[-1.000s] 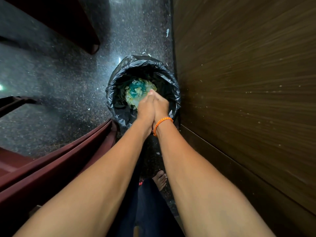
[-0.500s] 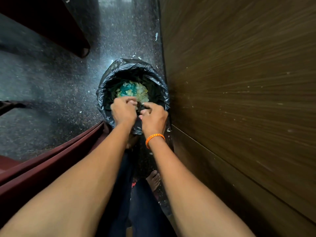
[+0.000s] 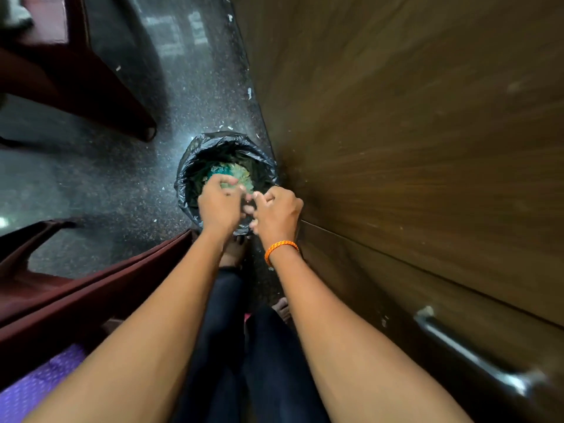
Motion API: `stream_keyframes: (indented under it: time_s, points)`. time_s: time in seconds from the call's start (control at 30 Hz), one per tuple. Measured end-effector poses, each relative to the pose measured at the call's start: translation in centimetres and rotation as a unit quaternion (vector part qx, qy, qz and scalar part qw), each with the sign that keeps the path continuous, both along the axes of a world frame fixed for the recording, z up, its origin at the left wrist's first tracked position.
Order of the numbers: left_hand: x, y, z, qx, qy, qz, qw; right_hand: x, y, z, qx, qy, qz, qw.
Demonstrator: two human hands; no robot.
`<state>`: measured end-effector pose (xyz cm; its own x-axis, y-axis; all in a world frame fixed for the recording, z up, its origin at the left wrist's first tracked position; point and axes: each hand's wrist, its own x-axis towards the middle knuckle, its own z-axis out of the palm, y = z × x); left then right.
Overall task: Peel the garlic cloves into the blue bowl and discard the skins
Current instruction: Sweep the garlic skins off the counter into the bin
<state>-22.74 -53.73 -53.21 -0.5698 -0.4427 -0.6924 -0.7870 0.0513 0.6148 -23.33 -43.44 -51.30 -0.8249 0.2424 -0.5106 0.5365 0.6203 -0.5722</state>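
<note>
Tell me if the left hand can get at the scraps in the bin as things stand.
Probably yes. The left hand hangs over the bin's open mouth, with the scraps just past its fingers and nothing across the opening. The right hand stays to the side.

No readable text, label, brand or number shows anywhere.

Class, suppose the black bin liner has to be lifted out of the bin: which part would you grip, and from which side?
Probably the folded-over rim of the black bin liner, on its left side, reaching down from above. The plastic bunches into loose folds there, giving fingers something to pinch. The right side sits close to the wooden cabinet, and the near edge is under both hands.
</note>
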Motion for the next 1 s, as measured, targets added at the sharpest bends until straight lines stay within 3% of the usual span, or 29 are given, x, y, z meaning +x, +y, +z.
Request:
stream_keyframes:
  time_s: [0.13, 0.27, 0.33, 0.57, 0.67, 0.77, 0.87, 1.0]
  points:
    - [0.7, 1.2, 6.5, -0.125, 0.025, -0.018, 0.992, 1.1, 0.8, 6.3, -0.041, 0.067, 0.027, 0.997]
    - [2.5, 3.2, 14.0, -0.045, 0.152, -0.067, 0.985, 2.6, 1.8, 15.3, -0.092, 0.117, 0.007, 0.989]
    - [3.0, 4.9, 18.9, 0.018, 0.192, -0.042, 0.980, 3.8, 2.9, 20.0, -0.110, 0.160, 0.021, 0.981]
    - [4.0, 11.0, 34.8, 0.049, 0.270, 0.027, 0.961, 7.6, 8.7, 34.6, -0.097, 0.231, 0.018, 0.968]
    - [4.7, 14.2, 40.8, -0.016, 0.349, -0.052, 0.936, 9.6, 11.5, 39.9, -0.078, 0.300, 0.030, 0.950]
    - [5.4, 17.1, 44.8, -0.016, 0.400, -0.107, 0.910, 11.1, 14.7, 43.3, -0.073, 0.350, -0.019, 0.934]
    - [5.6, 20.8, 47.2, 0.021, 0.415, -0.165, 0.895, 12.2, 18.6, 44.8, -0.051, 0.384, -0.071, 0.919]
    - [6.5, 25.5, 47.7, 0.041, 0.401, -0.325, 0.855, 15.7, 24.6, 45.3, 0.058, 0.399, -0.148, 0.903]
